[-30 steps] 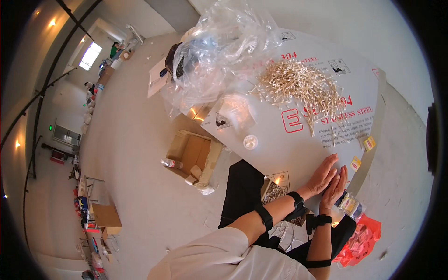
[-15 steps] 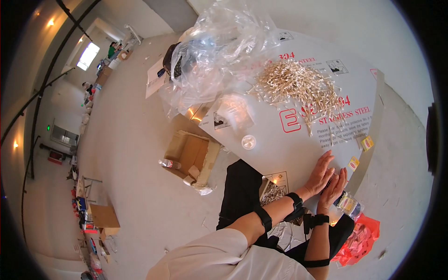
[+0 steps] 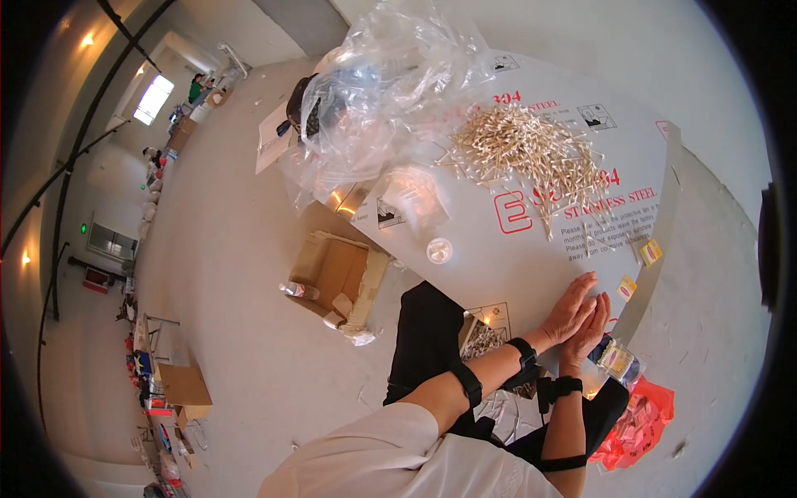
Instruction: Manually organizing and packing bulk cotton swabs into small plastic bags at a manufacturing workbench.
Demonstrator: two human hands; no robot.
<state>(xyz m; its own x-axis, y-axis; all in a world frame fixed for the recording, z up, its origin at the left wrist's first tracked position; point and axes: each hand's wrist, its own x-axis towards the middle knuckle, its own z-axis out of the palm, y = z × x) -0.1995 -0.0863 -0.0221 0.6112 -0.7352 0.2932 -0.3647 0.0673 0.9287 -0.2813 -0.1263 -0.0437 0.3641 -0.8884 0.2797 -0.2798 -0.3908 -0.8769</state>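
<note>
My left hand (image 3: 567, 314) and my right hand (image 3: 584, 335) are brought together, palm toward palm, over the near edge of the grey sheet-covered table (image 3: 498, 278). Their fingers are close together and point away from me. Whatever lies between the palms is hidden. Beyond them, a loose heap of cotton swabs (image 3: 531, 153) spreads over the table, with stray swabs along its near side. Two small yellow packets, one nearer (image 3: 627, 287) and one farther (image 3: 651, 251), lie to the right of my hands. A clear container with a yellow label (image 3: 616, 359) is beside my right wrist.
A small white round cup (image 3: 439, 251) stands near the table's left edge. Behind it is a heap of clear plastic bags (image 3: 374, 100). An open cardboard box (image 3: 365, 286) sits on the floor at left. A red plastic bag (image 3: 657, 415) lies at lower right.
My hands have closed toward each other; the gap between the palms, where something dark showed, is gone. The swab heap and the packets stay as they were.
</note>
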